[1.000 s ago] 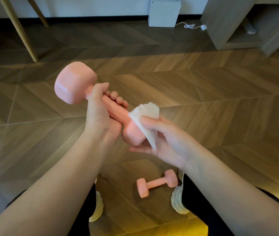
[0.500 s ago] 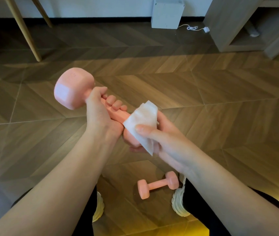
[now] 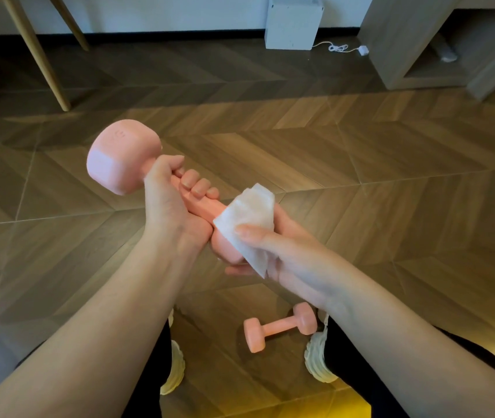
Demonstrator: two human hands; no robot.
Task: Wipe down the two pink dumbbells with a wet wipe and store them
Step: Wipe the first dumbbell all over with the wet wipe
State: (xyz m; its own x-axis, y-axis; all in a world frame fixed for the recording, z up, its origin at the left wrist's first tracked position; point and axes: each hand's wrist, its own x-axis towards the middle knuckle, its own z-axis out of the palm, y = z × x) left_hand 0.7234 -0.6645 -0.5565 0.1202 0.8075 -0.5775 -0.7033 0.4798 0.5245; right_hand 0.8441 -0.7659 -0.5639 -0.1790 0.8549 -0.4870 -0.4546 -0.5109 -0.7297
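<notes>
My left hand (image 3: 170,203) grips the handle of a pink dumbbell (image 3: 122,161), held in the air with its far head up and to the left. My right hand (image 3: 282,254) holds a white wet wipe (image 3: 247,218) wrapped over the dumbbell's near head and the lower part of the handle, thumb on top and fingers underneath. That near head is mostly hidden by the wipe and hand. The second pink dumbbell (image 3: 279,327) lies on the wooden floor between my feet, close to my right shoe.
A white box (image 3: 293,24) stands against the far wall, with a white cable and plug (image 3: 345,49) beside it. A wooden shelf unit (image 3: 415,37) is at the far right. Wooden furniture legs (image 3: 41,58) stand far left. My shoes (image 3: 318,360) flank the floor dumbbell.
The wipe in my right hand has slid up from the near head onto the lower handle. The held dumbbell has dropped slightly lower in view.
</notes>
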